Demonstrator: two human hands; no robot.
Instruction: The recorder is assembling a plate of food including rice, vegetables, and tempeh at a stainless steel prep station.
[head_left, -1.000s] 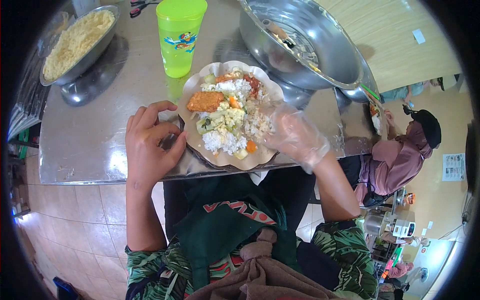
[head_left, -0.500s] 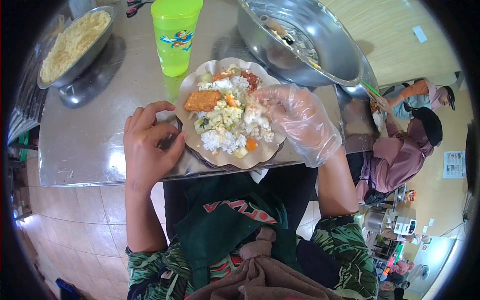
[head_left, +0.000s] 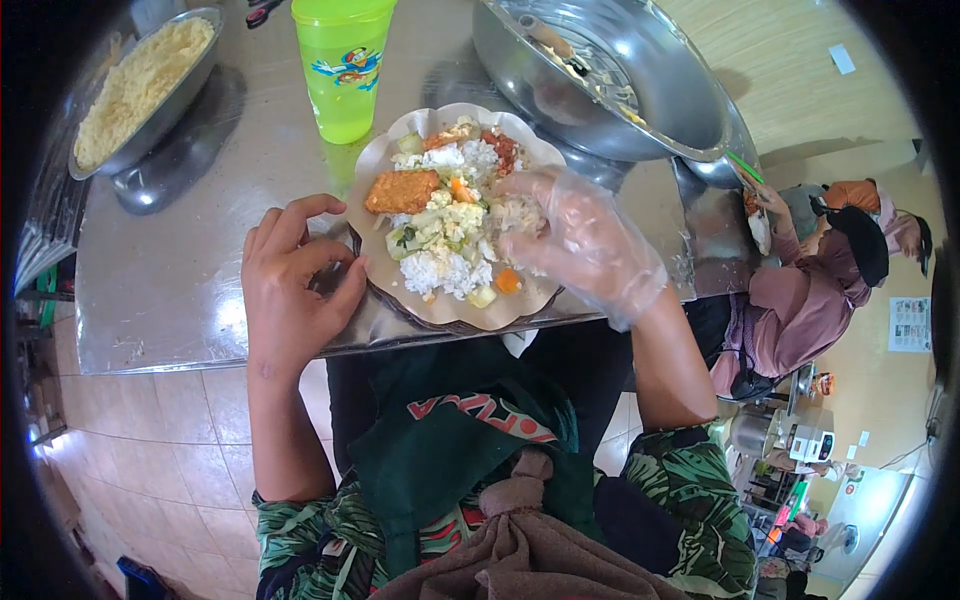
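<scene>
In front of me on the metal table stands a scalloped, paper-lined plate point(head_left: 540, 300) with white rice point(head_left: 440, 270), chopped vegetables, a brown fried piece point(head_left: 401, 191) and some red sauce. At the plate's left rim my left hand point(head_left: 295, 275) is bare and curled, its thumb and a finger pinching the edge. My right hand point(head_left: 590, 240) wears a clear plastic glove. Its fingers and thumb close around a clump of rice on the right side of the plate; its palm hides part of the rim.
Behind the plate is a lime-green lidded cup point(head_left: 345, 75). A large steel basin point(head_left: 640, 90) with residue and a handled tool inside stands back right. Another bowl point(head_left: 150, 90), far left, holds pale crumbly food. Scissors point(head_left: 262, 12) lie at the back. People point(head_left: 800, 300) sit to the right.
My right hand has shifted slightly left and turned, its fingers curling more around the rice. The left hand stays at the rim.
</scene>
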